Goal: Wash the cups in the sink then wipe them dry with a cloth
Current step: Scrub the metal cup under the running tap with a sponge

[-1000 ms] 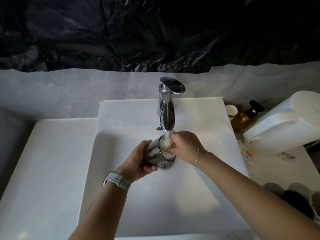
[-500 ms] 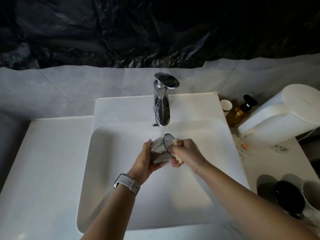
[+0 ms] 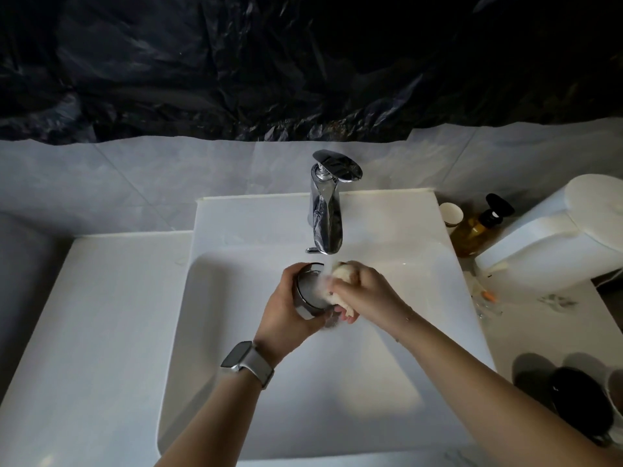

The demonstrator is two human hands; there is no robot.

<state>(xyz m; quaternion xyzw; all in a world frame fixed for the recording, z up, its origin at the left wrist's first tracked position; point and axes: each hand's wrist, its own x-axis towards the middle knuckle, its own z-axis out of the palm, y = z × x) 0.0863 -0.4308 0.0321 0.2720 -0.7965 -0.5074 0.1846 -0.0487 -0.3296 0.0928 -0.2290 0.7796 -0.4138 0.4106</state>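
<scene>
Steel, shiny and wet, fills the left hand (image 3: 286, 308): its fingers and thumb are curled round the wall of a metal cup (image 3: 308, 293), which is held above the basin with its mouth turned up and toward the tap. Touching the cup's rim on the right, the right hand (image 3: 365, 291) is bunched round a pale sponge (image 3: 340, 276) and presses it against the cup's mouth. Both grips are closed on their loads, neither hand is slack.

Just above the 2 hands, water falls from the spout of the chrome faucet (image 3: 325, 214) onto the sponge and the cup's rim. Half a second ago the cup lay more on its side, lower in the basin and clear of the stream; now it is raised and tipped under the flow. I read this as scrubbing giving way to rinsing, so this cup's wash is probably near its end, with the drying not yet started.

Below and around the grip spreads the white sink (image 3: 236, 399). Well to the right of the hands stand an amber pump bottle (image 3: 475, 227) and a small paper cup (image 3: 451, 214), beside a white appliance (image 3: 553, 237). Nearer the person, right of the forearm, a dark cup (image 3: 580, 402) waits on the counter. No drying cloth shows anywhere.
</scene>
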